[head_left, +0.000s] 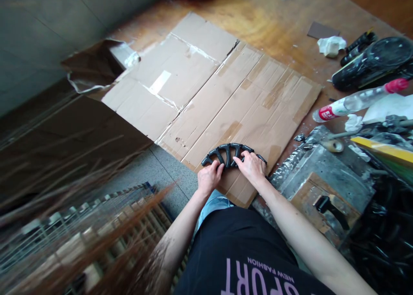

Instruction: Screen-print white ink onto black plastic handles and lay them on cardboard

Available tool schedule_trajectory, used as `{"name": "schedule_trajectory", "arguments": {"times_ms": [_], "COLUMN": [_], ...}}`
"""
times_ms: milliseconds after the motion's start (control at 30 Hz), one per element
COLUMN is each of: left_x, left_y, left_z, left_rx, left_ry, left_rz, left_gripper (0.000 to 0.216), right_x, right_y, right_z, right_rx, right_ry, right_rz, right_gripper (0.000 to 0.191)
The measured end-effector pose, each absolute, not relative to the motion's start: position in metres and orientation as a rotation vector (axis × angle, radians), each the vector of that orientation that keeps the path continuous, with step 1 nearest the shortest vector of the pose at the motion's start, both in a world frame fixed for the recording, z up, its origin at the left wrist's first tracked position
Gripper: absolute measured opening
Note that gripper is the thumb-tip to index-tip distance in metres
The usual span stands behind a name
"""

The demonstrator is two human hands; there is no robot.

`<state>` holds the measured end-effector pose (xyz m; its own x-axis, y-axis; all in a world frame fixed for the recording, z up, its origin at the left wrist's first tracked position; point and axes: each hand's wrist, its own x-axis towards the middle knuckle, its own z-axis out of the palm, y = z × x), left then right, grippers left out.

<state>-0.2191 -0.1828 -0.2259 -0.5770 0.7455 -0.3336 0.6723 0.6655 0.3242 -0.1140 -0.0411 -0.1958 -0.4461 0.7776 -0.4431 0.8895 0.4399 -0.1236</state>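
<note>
A row of black T-shaped parts that look like handles [228, 153] lies fanned in an arc near the front edge of a flattened cardboard sheet [222, 101]. At the left end of this arc, my left hand [210, 175] is closed, thumb and fingertips pinching the stem end of one part. My right hand [253, 167] grips the parts on the right side of the arc, its fingers bent over them and hiding some. A similar single black part [332, 211] rests on a wooden board [306, 196] to the right.
A plastic bottle with a red cap [351, 103], a dark cylinder [371, 62] and crumpled paper [331, 45] lie on the right of the table. Black parts in plastic [383, 226] sit at lower right. An open cardboard box [93, 67] and a rack [97, 226] stand left.
</note>
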Motion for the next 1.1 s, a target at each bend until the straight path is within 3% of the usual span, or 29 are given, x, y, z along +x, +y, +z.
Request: {"name": "schedule_trajectory", "arguments": {"times_ms": [733, 1100], "left_x": [-0.164, -0.165], "left_y": [-0.155, -0.132], "left_z": [-0.213, -0.219], "left_rx": [1.202, 1.109], "left_ry": [2.541, 2.614], "left_rz": [0.312, 0.294], "left_gripper": [0.055, 0.041], "right_x": [-0.092, -0.09], "right_y": [-0.045, -0.041], "right_z": [-0.198, -0.204], "right_rx": [1.35, 1.304], "right_ry": [2.467, 2.498], "right_rz": [-0.738, -0.794], "right_gripper": [0.043, 0.043]}}
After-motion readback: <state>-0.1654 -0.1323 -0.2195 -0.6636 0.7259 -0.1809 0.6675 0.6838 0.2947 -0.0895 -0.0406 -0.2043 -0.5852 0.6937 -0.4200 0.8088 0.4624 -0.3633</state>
